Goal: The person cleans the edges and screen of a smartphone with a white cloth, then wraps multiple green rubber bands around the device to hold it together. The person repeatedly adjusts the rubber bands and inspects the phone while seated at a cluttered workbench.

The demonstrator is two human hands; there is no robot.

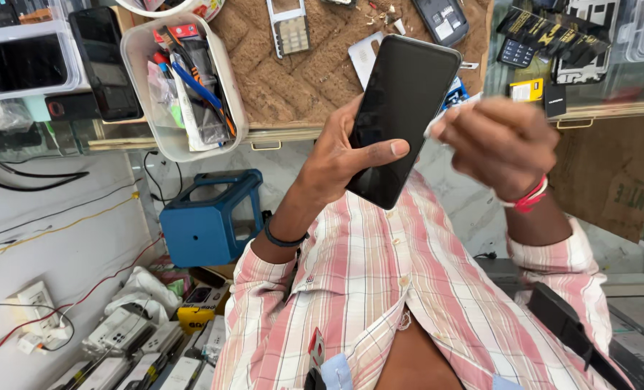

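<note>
The left hand has its grip closed on a black smartphone, thumb laid across the dark glass near the lower edge and the fingers hidden behind the back. The phone is held tilted, its top end toward one o'clock, above the edge of the surface, which is covered with a brown woven mat.

At three o'clock from the phone, just beside its right edge, the right hand is curled into a closed grip around a thin white tool; the hand is blurred, so I cannot tell what kind of tool it is, though its tip seems to meet the phone's side. A red band circles that wrist, and a dark band circles the left one.

At ten o'clock from the phone a clear plastic tub of small tools sits at the surface's edge, with another dark phone lying at its nine o'clock. At eleven o'clock a grey keypad frame lies on the mat. At eight o'clock, lower down, stands a blue stool. At six o'clock is the person's pink checked shirt.
</note>
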